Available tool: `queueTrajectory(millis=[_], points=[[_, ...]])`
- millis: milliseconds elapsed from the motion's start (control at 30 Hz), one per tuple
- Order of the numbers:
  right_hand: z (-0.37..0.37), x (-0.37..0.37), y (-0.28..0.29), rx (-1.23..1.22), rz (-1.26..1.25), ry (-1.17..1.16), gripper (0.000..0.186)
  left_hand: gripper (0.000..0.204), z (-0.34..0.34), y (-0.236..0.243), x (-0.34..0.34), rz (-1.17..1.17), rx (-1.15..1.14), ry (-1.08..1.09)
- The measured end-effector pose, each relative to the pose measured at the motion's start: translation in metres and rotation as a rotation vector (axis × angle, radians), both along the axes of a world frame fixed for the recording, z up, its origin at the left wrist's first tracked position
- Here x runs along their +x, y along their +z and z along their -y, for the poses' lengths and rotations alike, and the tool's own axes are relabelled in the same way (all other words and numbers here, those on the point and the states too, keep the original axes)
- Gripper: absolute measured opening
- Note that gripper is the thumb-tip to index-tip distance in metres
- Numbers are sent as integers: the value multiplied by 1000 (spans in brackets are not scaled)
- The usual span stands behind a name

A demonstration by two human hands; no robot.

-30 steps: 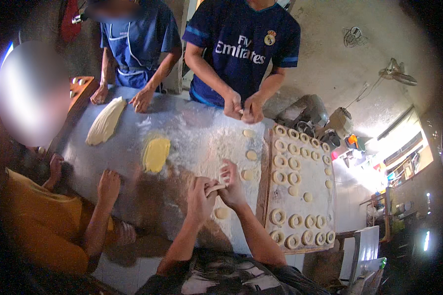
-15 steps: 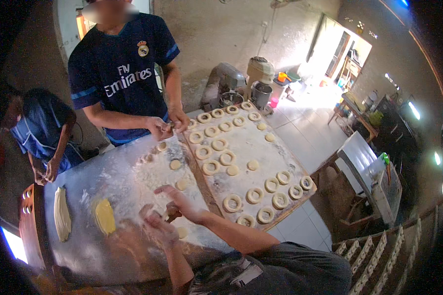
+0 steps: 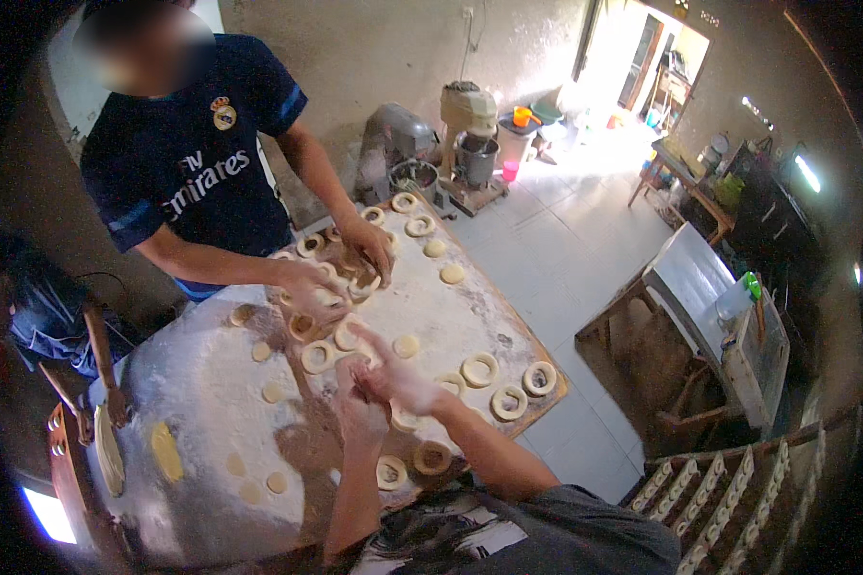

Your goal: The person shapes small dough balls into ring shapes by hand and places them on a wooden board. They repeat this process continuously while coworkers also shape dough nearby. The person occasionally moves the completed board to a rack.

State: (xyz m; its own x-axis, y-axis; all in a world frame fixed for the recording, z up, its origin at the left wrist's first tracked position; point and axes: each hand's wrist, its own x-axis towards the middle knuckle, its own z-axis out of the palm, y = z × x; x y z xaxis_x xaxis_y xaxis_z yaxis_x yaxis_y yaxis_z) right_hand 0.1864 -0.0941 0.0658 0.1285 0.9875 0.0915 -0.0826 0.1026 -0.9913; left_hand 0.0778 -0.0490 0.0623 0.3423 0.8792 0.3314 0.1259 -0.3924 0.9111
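Note:
My left hand, dusted with flour, is held over the near left part of a floured wooden board. Its fingers are curled and partly covered by my right hand, so I cannot make out what is in them. Motion smears my right hand, whose fingers point up and left against the left one. Around them lie pale dough rings: one ring just left of my fingers, another ring to the right, one below. A small dough disc rests beyond my right hand.
Opposite, a person in a dark blue jersey handles dough rings with both hands. A second person's hands reach a pale dough strip on the metal table. Yellow dough lies nearby. Mixers stand behind; racks at lower right.
My hands have moved right, from over the metal table to over the board, and drawn together. The person opposite has reached down to the rings. The second person's hands have come to the dough strip.

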Motion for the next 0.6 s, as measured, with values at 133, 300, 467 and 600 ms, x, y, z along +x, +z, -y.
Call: queueTrajectory(millis=[133, 300, 467, 600], points=[[29, 56, -9, -19, -349, -101, 53, 19, 21, -7, 50, -145, -29, -127], [65, 101, -14, 172, -523, -129, 50, 15, 51, 20, 97, -207, 28, -252], [99, 148, -12, 263, -693, -3, 56, 15, 59, 7, 143, -226, 30, -292], [95, 161, -23, -180, 501, -455, 51, 18, 63, -5, 164, -287, -16, -484]])
